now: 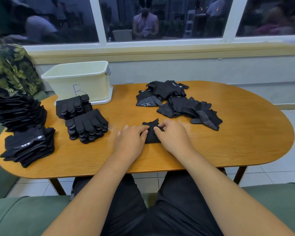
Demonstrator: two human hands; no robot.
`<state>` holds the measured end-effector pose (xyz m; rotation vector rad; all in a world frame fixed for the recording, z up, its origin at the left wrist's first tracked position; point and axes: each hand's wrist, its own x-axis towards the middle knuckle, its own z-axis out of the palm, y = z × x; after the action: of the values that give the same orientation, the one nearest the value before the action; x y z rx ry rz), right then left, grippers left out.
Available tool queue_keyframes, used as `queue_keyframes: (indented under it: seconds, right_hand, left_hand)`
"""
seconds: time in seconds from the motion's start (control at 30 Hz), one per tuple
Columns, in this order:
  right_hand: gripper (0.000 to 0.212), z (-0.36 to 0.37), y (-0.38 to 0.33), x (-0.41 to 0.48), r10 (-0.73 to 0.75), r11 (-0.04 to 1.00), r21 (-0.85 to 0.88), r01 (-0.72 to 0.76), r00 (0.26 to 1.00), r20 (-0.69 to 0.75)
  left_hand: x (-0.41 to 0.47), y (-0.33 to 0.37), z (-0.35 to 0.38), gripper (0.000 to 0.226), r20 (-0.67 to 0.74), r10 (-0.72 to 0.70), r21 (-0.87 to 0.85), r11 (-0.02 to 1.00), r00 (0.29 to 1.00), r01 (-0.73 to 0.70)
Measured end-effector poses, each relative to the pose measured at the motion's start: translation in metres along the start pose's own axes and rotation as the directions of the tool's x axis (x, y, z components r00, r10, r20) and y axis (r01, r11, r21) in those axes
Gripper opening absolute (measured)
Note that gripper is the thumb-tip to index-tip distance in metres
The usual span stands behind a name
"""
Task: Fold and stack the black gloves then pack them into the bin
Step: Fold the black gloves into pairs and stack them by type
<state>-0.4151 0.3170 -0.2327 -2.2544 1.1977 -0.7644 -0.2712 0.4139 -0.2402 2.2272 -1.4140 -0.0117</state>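
Observation:
A black glove (151, 136) lies on the wooden table (237, 142) in front of me, partly covered by both hands. My left hand (131, 139) pinches its left edge with thumb and fingers. My right hand (173, 135) pinches the cloth at its upper right. Two stacks of folded gloves (87, 126) stand to the left, one behind the other. A loose heap of unfolded gloves (175, 101) lies at the back right. The cream bin (78, 80), marked with a blue letter B, stands at the back left on its lid.
More stacks of black gloves (28, 145) sit on the table's left end, with a taller pile (19, 111) behind them. A person in a leaf-print shirt (8, 70) sits at far left. A green sofa (15, 215) is under me; a window wall runs behind the table.

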Motion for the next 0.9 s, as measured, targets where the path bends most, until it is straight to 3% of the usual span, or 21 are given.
queue_keyframes:
  seconds: [0.1,0.17,0.27,0.33,0.4,0.53,0.6,0.73,0.9]
  right_hand:
    - [0.02,0.002,-0.002,-0.008,-0.062,0.986,-0.158,0.05,0.995,-0.073]
    - [0.023,0.001,0.0,-0.007,-0.227,0.941,-0.282,0.187,0.967,-0.113]
    - [0.03,0.0,0.007,0.005,-0.49,0.808,-0.346,0.477,0.87,0.055]
    - [0.037,-0.001,0.012,0.013,-0.525,0.777,-0.278,0.565,0.825,0.208]
    - [0.043,-0.002,0.015,0.017,-0.484,0.814,-0.207,0.543,0.83,0.276]
    - [0.047,-0.002,0.023,0.015,-0.423,0.884,-0.097,0.457,0.872,0.247]
    - [0.045,-0.003,0.024,0.013,-0.418,0.895,-0.061,0.441,0.879,0.227]
    - [0.033,-0.006,0.022,0.01,-0.395,0.912,-0.017,0.41,0.889,0.229]
    - [0.014,-0.014,0.017,0.001,-0.392,0.913,-0.007,0.409,0.879,0.272]
  left_hand:
    - [0.0,0.002,0.001,0.038,0.019,0.018,0.082,0.996,1.0,-0.019]
    - [-0.001,0.002,0.001,0.039,0.009,0.028,0.116,0.993,1.0,-0.029]
    - [-0.002,0.002,0.001,0.04,-0.006,0.019,0.151,0.988,1.0,-0.018]
    - [-0.003,0.002,0.001,0.04,-0.025,0.002,0.16,0.987,1.0,0.002]
    - [-0.004,0.0,0.001,0.04,-0.046,-0.031,0.156,0.987,0.998,0.038]
    - [-0.006,-0.002,0.001,0.038,-0.099,-0.069,0.142,0.986,0.993,0.083]
    - [-0.008,-0.001,-0.001,0.038,-0.098,0.002,0.077,0.997,0.995,0.006]
    - [-0.014,-0.011,-0.008,0.021,-0.034,0.28,-0.029,0.959,0.959,-0.281]
    - [-0.013,-0.012,-0.009,0.019,-0.01,0.34,0.018,0.94,0.941,-0.339]
